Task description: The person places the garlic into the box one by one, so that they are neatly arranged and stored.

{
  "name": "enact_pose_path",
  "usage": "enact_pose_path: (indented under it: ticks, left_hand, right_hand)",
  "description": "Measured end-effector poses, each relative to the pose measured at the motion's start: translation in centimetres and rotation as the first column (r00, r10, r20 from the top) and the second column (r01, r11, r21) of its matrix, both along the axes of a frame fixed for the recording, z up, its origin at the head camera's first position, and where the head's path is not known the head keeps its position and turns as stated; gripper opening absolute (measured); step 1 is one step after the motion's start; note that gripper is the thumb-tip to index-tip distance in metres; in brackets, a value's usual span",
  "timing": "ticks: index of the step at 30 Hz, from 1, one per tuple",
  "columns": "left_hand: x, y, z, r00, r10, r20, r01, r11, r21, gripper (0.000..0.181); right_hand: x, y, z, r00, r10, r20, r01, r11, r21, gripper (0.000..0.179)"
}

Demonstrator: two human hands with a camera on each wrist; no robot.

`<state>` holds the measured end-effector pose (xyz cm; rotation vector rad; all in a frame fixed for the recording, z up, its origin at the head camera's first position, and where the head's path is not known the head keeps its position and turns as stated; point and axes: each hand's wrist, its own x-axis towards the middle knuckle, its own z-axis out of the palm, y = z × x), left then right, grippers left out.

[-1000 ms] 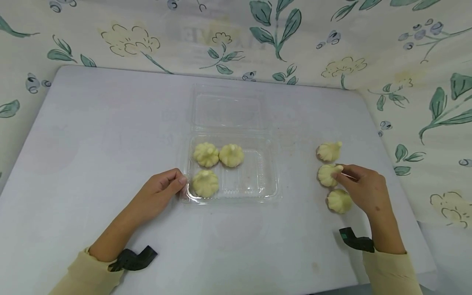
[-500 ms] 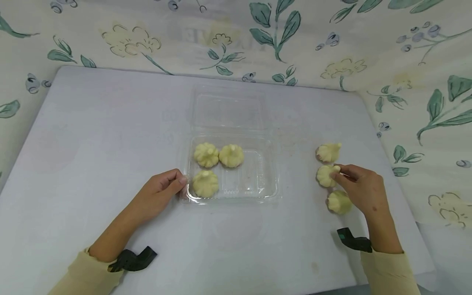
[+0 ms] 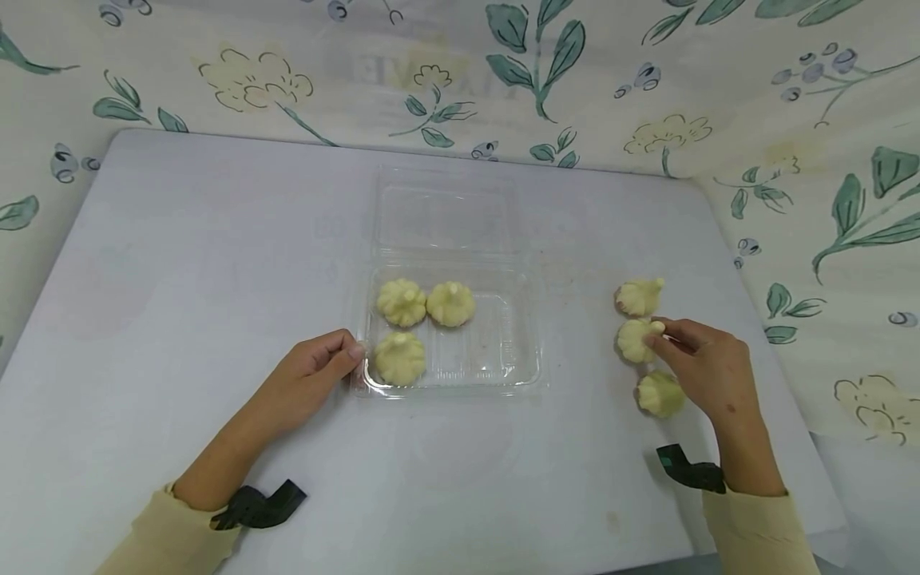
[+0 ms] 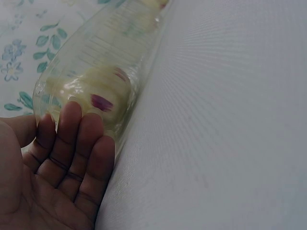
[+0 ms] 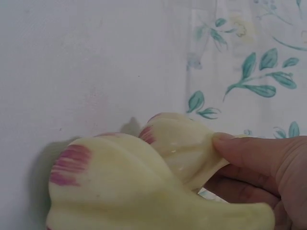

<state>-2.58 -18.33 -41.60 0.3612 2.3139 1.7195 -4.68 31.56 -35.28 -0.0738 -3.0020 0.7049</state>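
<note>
Here's the right hand [image 3: 707,367], thumb and fingers pinching a pale garlic bulb [image 3: 636,341] by its stem — the middle one of three at the right side of the table [image 3: 216,263], and whether its base touches the tabletop I can't tell. Right next to it, on the person's side, lies the near bulb [image 3: 660,394], purple streaks showing in the right wrist view; just beyond the held one sits the far bulb [image 3: 638,297], its stem pointing off to the right. Across to the left hand [image 3: 309,379] now, and it has the left rim of the clear container [image 3: 506,343] between thumb and forefinger, the other fingers lying up against the wall. Inside, three more bulbs: the front one [image 3: 400,358] close to that hand, the back-left one [image 3: 402,303] behind it, and the third bulb [image 3: 450,303] side by side with the back-left one. The container's right part shows its ribbed floor, and its lid [image 3: 446,212] lies open on the far side. Out at the edges — rolled cream sleeves, a black strap [image 3: 690,469] by the right wrist, and leafy, flowered cloth [image 3: 611,48] all round the back.
</note>
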Motion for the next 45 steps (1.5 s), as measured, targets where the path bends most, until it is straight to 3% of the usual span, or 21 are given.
enact_pose_path:
  ticks: [11, 27, 45]
  left_hand:
    - [0.0, 0.0, 0.0, 1.000, 0.002, 0.011, -0.002, 1.000, -0.013, 0.026]
    - [0.0, -0.2, -0.3, 1.000, -0.005, 0.011, 0.005, 1.000, -0.009, 0.028]
    - [0.0, -0.2, -0.2, 1.000, -0.002, 0.017, 0.002, 1.000, -0.019, 0.029]
  right_hand:
    - [0.3, -1.4, 1.0, 1.000, -0.014, -0.016, 0.014, 1.000, -0.015, 0.034]
    - [0.7, -4.9, 3.1, 0.981, 0.095, -0.172, -0.107, 0.992, -0.065, 0.033]
    - [0.2, -8.1, 4.3, 0.951, 0.170, -0.257, -0.205, 0.972, -0.112, 0.034]
